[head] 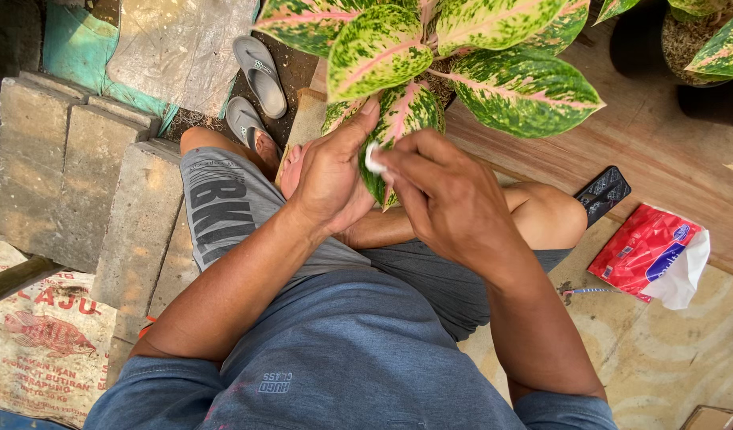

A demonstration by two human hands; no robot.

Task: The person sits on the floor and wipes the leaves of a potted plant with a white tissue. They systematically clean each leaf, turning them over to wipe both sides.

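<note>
A potted plant with broad green, yellow-speckled, pink-veined leaves (430, 48) stands in front of me. My left hand (326, 175) cups one lower leaf (406, 111) from behind, thumb up along its edge. My right hand (438, 187) pinches a small white tissue wad (374, 159) and presses it against that leaf's face. I sit with knees bent, in grey shorts and a blue shirt.
A red and white tissue pack (649, 255) lies on the ground at right, beside a dark phone (603, 191). Grey sandals (259, 76) rest at top left. Concrete blocks (80, 167) and a printed sack (40, 342) lie on the left. More pots (701, 48) stand at top right.
</note>
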